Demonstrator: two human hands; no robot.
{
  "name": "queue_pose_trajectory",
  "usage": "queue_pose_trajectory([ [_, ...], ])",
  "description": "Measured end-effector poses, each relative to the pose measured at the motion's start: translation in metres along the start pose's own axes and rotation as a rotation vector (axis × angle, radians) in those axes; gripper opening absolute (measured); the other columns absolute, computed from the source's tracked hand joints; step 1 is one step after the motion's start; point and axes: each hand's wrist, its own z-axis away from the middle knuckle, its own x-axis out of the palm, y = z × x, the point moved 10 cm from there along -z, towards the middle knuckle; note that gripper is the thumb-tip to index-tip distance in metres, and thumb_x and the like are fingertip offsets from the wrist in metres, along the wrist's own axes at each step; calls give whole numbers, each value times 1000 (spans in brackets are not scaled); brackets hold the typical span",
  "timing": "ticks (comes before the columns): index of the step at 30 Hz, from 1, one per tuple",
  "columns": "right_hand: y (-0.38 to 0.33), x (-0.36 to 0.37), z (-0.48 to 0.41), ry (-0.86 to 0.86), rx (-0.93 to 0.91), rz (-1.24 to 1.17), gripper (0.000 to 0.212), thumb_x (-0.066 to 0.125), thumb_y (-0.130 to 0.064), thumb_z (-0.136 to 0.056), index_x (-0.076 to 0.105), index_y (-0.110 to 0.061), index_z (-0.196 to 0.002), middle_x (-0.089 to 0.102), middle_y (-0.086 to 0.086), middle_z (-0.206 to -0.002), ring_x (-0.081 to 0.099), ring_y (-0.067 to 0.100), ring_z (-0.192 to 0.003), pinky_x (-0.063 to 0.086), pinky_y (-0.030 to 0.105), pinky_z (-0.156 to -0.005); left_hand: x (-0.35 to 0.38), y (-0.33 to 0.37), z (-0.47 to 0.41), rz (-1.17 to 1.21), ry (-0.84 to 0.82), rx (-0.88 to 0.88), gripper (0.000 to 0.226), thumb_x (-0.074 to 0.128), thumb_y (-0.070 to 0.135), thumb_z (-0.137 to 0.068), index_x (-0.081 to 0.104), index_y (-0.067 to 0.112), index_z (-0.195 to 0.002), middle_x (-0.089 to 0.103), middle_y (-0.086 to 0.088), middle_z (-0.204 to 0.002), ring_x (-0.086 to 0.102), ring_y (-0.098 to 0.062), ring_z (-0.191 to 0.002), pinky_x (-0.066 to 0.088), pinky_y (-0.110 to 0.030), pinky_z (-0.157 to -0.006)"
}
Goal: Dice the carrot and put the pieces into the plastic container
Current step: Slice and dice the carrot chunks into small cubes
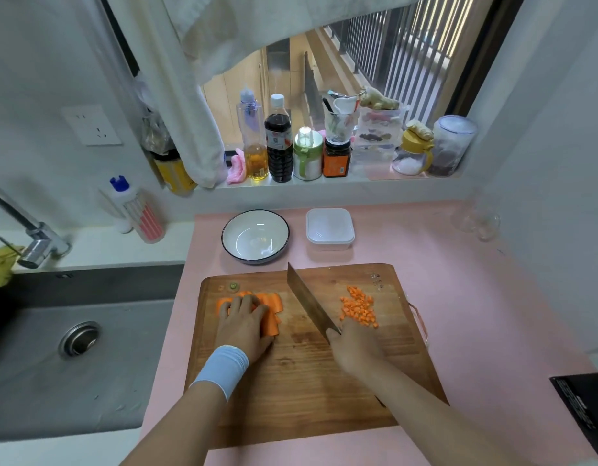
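Pinning carrot slabs [272,309] left of centre under curled left hand [244,321], steadying them; gripping cleaver [307,302] in closed right hand [353,348]. Keeping diced pieces [358,307] right, clear of blade; leaving plastic container [330,228] above cutting board [301,381].

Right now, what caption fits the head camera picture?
Left hand holds carrot strips on the cutting board while the right hand holds the cleaver beside diced pieces.

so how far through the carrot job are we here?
Done: a pile of small orange carrot dice sits on the right of the wooden cutting board. In hand: the left hand holds down the uncut orange carrot slabs, the right hand grips the steel cleaver, blade between slabs and pile. Left: dice those slabs, then transfer everything; the white square plastic container shows no carrot.
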Motion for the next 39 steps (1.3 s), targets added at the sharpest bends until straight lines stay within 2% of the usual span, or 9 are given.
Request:
queue_pose_trajectory([
  [4, 3, -1, -3, 7, 0, -3, 29, 45, -44, -103, 58, -18, -107, 64, 0, -85, 64, 19, -74, 46, 31, -58, 0, 15, -3, 100, -8, 48, 52, 57, 62, -56, 70, 30, -94, 56, 6, -116, 47, -22, -108, 25, -40, -94],
  [8, 6, -3, -1, 19, -36, -39, 25, 47, -43, -102, 62, -23, -104, 65, -4, -87, 63, 17, -79, 51, 33, -68, 9, 66, 4, 161, -108, 116, 63, 49, 68, -61, 62, 30, -110, 46, 11, -125, 38, -19, -117, 20, -36, -99],
  [11, 11, -9, 4, 36, -52, -49, 22, 47, -42, -102, 63, -27, -106, 66, -9, -93, 63, 16, -88, 53, 35, -78, 18, 90, 5, 254, -119, 84, 59, 53, 62, -70, 58, 29, -118, 46, 9, -123, 37, -18, -116, 26, -30, -99],
  [13, 18, -14, 6, 45, -31, -45, 24, 47, -42, -102, 61, -23, -107, 66, -6, -99, 63, 17, -91, 50, 34, -78, 23, 95, 1, 333, -128, 29, 59, 59, 62, -72, 56, 28, -120, 47, 8, -121, 36, -17, -115, 30, -28, -99],
  [17, 27, -17, 7, 46, -8, -56, 22, 48, -45, -101, 58, -26, -96, 63, -4, -89, 60, 13, -81, 50, 34, -70, 23, 100, -6, 406, -128, 14, 62, 58, 67, -73, 55, 27, -121, 46, 6, -121, 36, -17, -114, 33, -30, -101],
  [21, 26, -20, 12, 56, -53, -45, 17, 50, -39, -103, 56, -29, -90, 62, -8, -85, 57, 7, -77, 39, 26, -60, 17, 100, -5, 563, -30, 238, 28, 59, 29, -85, 60, 20, -112, 50, 4, -113, 42, -17, -109, 41, -34, -97],
  [24, 23, -22, 14, 59, -75, -38, 19, 52, -37, -102, 55, -31, -84, 61, -10, -82, 56, 6, -75, 41, 27, -60, 15, 109, 3, 580, 37, 489, 20, 61, 11, -84, 67, 17, -102, 57, 2, -104, 48, -15, -101, 47, -31, -87],
  [31, 26, -20, 12, 54, -88, 50, 16, 50, -41, -101, 57, -29, -93, 60, -10, -86, 58, 14, -82, 43, 33, -66, 13, 125, 12, 530, 186, 617, 13, 64, 12, -86, 74, 16, -93, 63, 3, -92, 52, -14, -93, 49, -26, -69],
  [39, 27, -15, 16, 36, -86, 78, 14, 47, -40, -102, 52, -28, -99, 62, -6, -93, 60, 17, -88, 52, 40, -78, 15, 126, 7, 566, 123, 644, 28, 50, 28, -93, 76, 16, -89, 65, 5, -93, 57, -12, -93, 52, -25, -74],
])
